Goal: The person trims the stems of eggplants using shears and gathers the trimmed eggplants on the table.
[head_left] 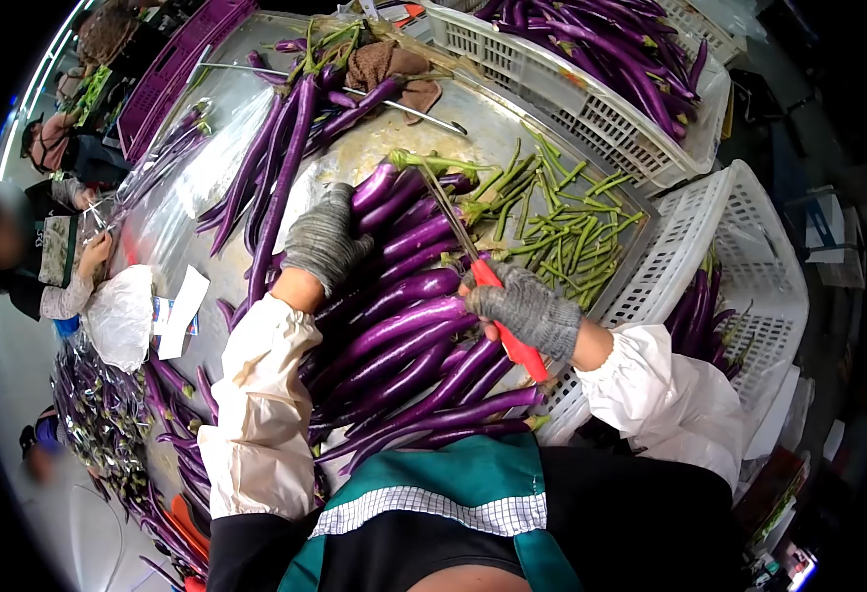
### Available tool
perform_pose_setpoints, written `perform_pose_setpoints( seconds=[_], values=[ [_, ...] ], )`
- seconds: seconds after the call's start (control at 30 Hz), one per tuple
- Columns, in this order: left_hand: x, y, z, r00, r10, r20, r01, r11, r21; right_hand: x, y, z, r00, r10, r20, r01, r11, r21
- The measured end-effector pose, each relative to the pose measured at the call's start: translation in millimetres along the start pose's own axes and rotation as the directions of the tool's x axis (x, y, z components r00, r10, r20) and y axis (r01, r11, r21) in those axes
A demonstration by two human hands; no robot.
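Note:
My left hand, in a grey knit glove, grips the upper end of the eggplant pile, its fingers bent against a purple eggplant. My right hand, gloved the same way, is closed round the red handle of a knife. The long thin blade points up and left, across the stem ends near the top of the pile. Long glossy eggplants lie side by side below and between my hands, stems mostly to the right. Cut green stems are scattered right of the blade.
White crates with eggplants stand at the upper right and right. More eggplants, a metal rod and a brown cloth lie on the metal table. Another person is at the left, beside plastic bags and bagged eggplants.

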State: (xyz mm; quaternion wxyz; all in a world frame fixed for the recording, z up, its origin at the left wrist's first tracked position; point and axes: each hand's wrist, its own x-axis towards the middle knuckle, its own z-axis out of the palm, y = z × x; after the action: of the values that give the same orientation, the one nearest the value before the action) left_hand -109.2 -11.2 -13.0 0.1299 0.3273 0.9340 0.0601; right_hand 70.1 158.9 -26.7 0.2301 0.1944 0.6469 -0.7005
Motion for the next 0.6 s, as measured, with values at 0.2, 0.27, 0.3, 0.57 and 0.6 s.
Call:
perform_pose_setpoints(
  seconds=[0.2, 0.27, 0.3, 0.57, 0.6],
  values=[
    [-14.7, 9.5, 11.1, 0.997, 0.042, -0.061, -0.04, 0.998, 0.041, 11.6, -3.3, 5.0, 0.998, -0.061, -0.016, 0.063, 0.989, 0.136],
    [-17.9, 12.9, 15.0, 0.997, 0.037, -0.068, -0.034, 0.998, 0.044, 15.0, -0.6, 6.4, 0.997, -0.073, -0.034, 0.077, 0.986, 0.147],
    [-19.9, 14.9, 16.5, 0.997, 0.03, -0.073, -0.027, 0.998, 0.05, 16.2, -0.5, 7.2, 0.995, -0.084, -0.049, 0.091, 0.983, 0.159],
    [-24.8, 20.1, 23.6, 0.993, 0.022, -0.115, -0.013, 0.996, 0.085, 19.8, -1.1, 12.8, 0.992, -0.044, -0.12, 0.065, 0.983, 0.171],
    [-25.9, 21.3, 24.2, 0.993, 0.016, -0.118, -0.006, 0.996, 0.089, 21.1, -1.0, 12.6, 0.991, -0.011, -0.133, 0.035, 0.983, 0.182]
  ],
)
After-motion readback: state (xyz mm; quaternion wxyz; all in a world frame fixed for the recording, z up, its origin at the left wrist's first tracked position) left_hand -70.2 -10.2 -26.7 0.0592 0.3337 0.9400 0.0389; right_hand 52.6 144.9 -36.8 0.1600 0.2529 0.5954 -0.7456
